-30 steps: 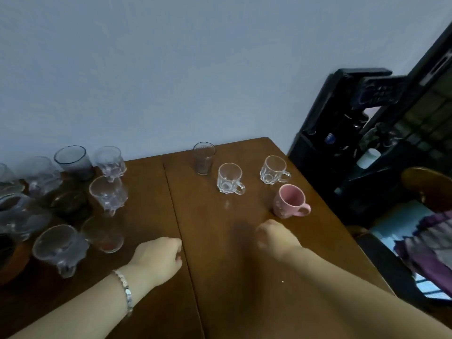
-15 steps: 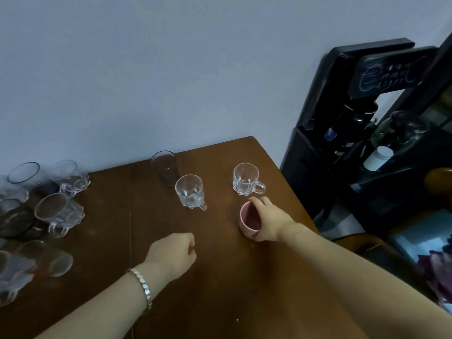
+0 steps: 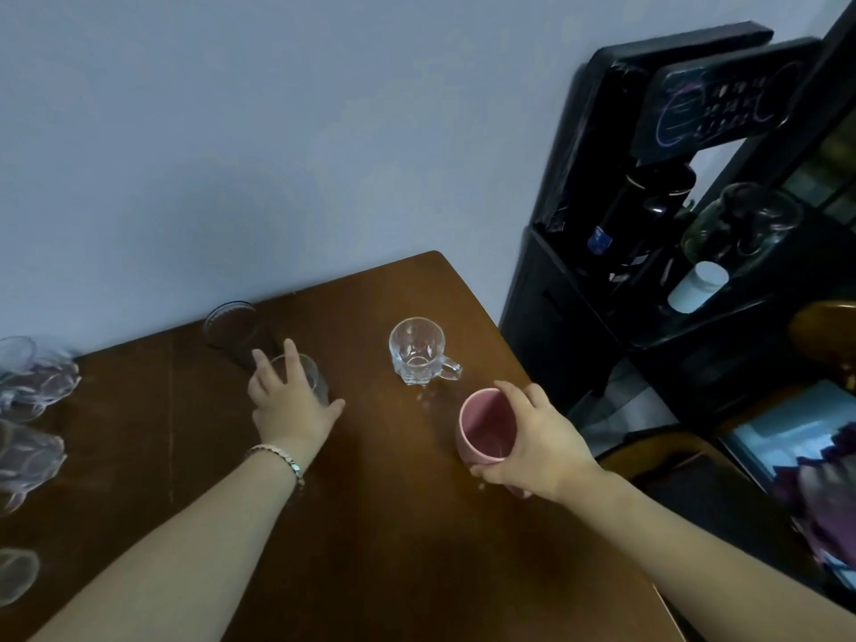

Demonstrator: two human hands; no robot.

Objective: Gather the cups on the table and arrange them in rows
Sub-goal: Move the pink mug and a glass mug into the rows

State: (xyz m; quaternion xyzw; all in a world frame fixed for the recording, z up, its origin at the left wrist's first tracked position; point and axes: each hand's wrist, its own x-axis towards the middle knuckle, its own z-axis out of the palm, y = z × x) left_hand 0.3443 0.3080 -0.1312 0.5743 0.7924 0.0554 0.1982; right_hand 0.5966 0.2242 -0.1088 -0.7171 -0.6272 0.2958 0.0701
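My right hand (image 3: 532,442) grips the pink mug (image 3: 484,426) and holds it tilted, slightly above the wooden table (image 3: 393,525) near its right edge. My left hand (image 3: 289,400) reaches over a clear glass mug (image 3: 308,375), fingers spread around it; whether it grips the mug is unclear. Just behind stands a dark smoky tumbler (image 3: 234,331). A second clear glass mug (image 3: 417,352) with its handle to the right stands alone near the far right corner. Several more clear glasses (image 3: 32,386) crowd the left edge of the view.
A pale wall runs along the table's far edge. A black water dispenser (image 3: 648,234) with a glass jar and a white cup stands just right of the table. A wooden chair (image 3: 671,456) sits by the right edge.
My right hand has closed on the pink mug and lifted it off the table. My left hand has opened from a fist and reached forward over the nearer clear mug.
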